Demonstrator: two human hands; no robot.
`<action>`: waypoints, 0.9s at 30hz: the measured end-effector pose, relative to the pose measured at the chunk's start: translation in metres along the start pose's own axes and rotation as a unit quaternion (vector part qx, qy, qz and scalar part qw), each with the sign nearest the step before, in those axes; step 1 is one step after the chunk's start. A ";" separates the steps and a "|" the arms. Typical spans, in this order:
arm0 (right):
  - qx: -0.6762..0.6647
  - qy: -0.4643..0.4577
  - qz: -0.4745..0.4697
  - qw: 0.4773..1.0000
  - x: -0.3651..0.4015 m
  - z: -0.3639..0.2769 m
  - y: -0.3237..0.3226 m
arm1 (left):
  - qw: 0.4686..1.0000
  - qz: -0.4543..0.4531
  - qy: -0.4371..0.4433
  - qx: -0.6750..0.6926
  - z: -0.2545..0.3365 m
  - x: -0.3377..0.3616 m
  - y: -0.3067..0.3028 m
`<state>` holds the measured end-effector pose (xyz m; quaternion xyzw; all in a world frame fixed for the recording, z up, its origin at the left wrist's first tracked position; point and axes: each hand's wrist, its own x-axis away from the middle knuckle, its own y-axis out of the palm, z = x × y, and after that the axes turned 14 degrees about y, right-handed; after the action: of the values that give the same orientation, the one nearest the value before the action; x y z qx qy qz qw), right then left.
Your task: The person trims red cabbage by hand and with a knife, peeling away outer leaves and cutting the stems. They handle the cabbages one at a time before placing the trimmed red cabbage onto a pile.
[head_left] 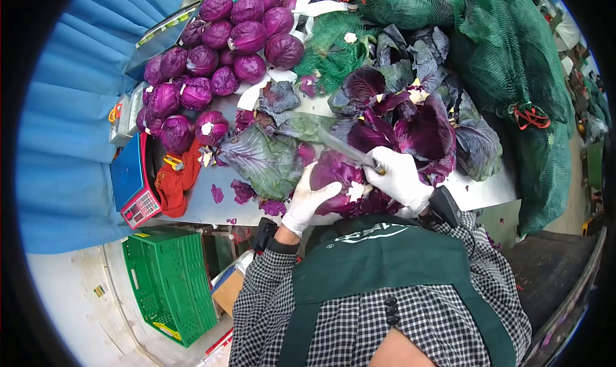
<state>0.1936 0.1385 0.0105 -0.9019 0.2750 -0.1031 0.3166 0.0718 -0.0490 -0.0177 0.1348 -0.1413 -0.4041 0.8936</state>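
Green apron (pixel 385 264) | left hand (pixel 308 203) grasps red cabbage (pixel 335 172) | right hand (pixel 401 177) grips knife (pixel 343 147) | trimmed leaves (pixel 263 158) beyond

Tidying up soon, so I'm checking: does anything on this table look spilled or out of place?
Yes. Torn outer leaves lie strewn over the table around the cabbage that the left hand grips while the right hand holds a knife; small purple scraps sit near the front edge.

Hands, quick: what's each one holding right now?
Left hand: closed on the red cabbage, gripping its side.
Right hand: closed around the knife, blade pointing out over the cabbage.
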 end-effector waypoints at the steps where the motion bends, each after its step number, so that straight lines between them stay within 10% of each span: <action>1: -0.014 0.008 0.022 1.000 -0.002 0.004 0.001 | 1.000 0.000 0.000 0.000 0.002 -0.001 0.001; 8: -0.142 0.205 0.083 0.965 -0.041 0.058 -0.017 | 0.930 -0.131 0.127 -0.320 0.008 0.001 -0.001; 11: -0.156 0.074 0.143 0.975 -0.033 0.066 -0.007 | 0.948 -0.136 0.107 -0.266 0.008 0.006 -0.005; 23: -0.145 0.162 -0.260 0.941 -0.024 -0.002 0.009 | 0.817 -0.067 0.130 -0.557 0.023 0.024 0.014; 27: -0.049 0.232 -0.250 0.939 -0.036 0.029 0.020 | 0.819 -0.078 0.121 -0.556 0.024 0.037 0.006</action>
<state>0.1655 0.1609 -0.0245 -0.9070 0.1114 -0.3716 0.1640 0.0904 -0.0767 0.0117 -0.3266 0.2270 -0.4628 0.7922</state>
